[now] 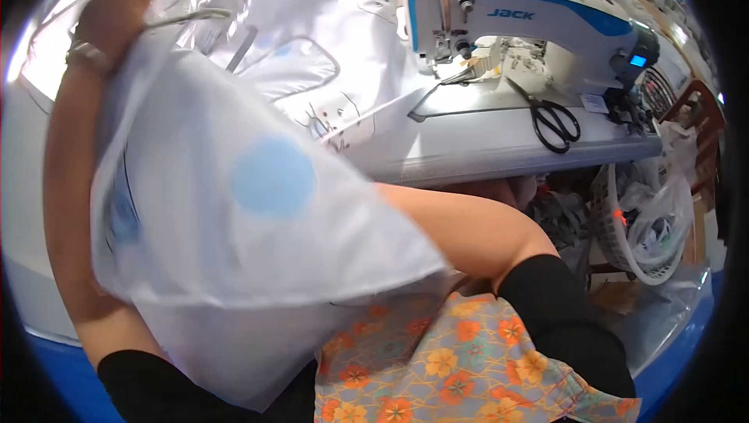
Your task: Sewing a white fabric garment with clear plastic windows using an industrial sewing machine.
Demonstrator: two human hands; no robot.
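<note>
A large sheet of thin white fabric [187, 134], printed with pale blue spots, hangs across my lap and is blurred by motion. My left hand [125, 17] is raised at the far upper left, closed on the fabric's upper edge, its fingertips smeared. Beside that hand a thin greyish strip [191, 17] juts out, too blurred to name. My right forearm [468, 220] reaches leftward behind the fabric, which hides the right hand. More white printed fabric [316, 72] with outlined drawings lies on the table left of the sewing machine [523, 21].
Black-handled scissors [555, 123] lie on the table [484, 138] in front of the machine. Right of the table stands a white plastic basket [616, 224] holding plastic bags, with a brown wooden chair [702, 130] behind it. A flowered cloth [460, 368] covers my lap.
</note>
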